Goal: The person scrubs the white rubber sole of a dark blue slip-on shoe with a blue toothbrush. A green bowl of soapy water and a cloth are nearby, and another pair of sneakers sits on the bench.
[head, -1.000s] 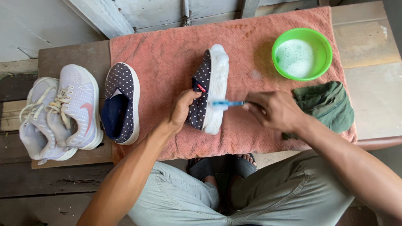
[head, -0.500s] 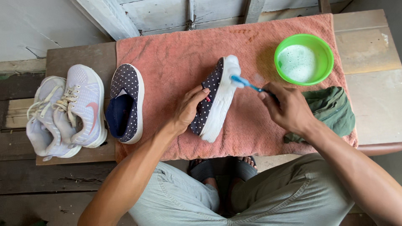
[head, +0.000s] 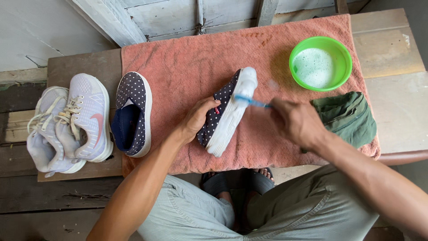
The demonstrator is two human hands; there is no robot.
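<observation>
The shoe (head: 223, 117) lies on its side on the towel (head: 187, 62), white sole facing right. The left hand (head: 196, 118) grips its dotted upper, fingers clenched around it. The right hand (head: 296, 122) is closed on a blue brush (head: 249, 101), bristles touching the sole near the toe.

1. Keep the shoe pinned so it cannot roll.
2. Stroke along the sole edge, light pressure.
3. Reload from the green bowl (head: 341, 53) of suds just beside when foam thins.
</observation>
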